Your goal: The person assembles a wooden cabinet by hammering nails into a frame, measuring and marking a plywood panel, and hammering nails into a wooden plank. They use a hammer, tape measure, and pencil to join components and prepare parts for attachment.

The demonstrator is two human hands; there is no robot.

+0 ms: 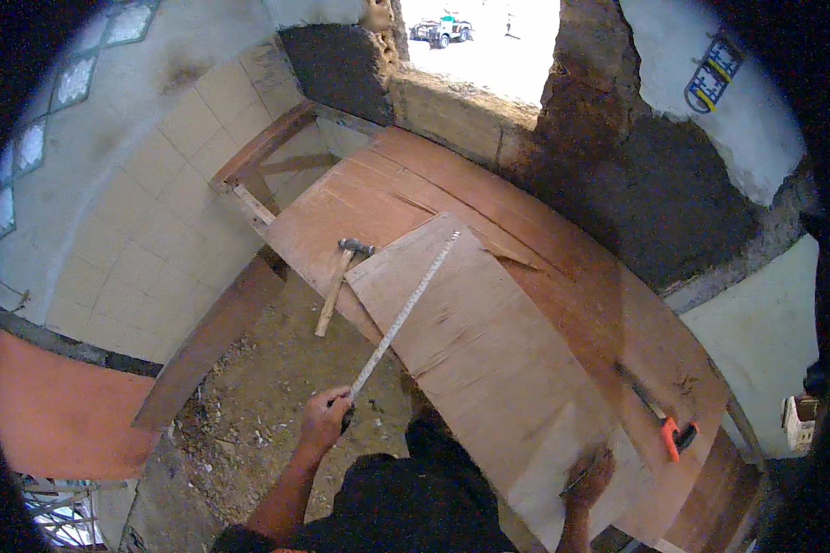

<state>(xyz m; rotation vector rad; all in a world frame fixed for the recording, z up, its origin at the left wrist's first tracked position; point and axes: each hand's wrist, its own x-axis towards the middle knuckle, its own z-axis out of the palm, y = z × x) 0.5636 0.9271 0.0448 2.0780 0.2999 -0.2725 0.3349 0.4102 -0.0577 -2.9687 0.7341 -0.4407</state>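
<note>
My left hand [326, 417] is closed around a tape measure [347, 421]. Its pale blade [406, 313] runs out diagonally across a plywood sheet [489, 341], with the tip near the sheet's far corner. At the near right end of this sheet, my right hand [592, 476] rests on the wood, fingers curled; a thin dark thing shows at them, too unclear to name. Left of the sheet lies a hammer [337, 286], its head on the wooden surface and its handle over the edge. A handsaw [659, 419] with an orange and black handle lies to the right.
Beneath the sheet is a larger reddish wooden surface [618, 304], with splintered strips [516, 258] beyond. An open wooden frame [267, 166] adjoins its far left end. Rubble lies on the dirt floor [240, 405]. Walls border the left and back, with a window opening [484, 55].
</note>
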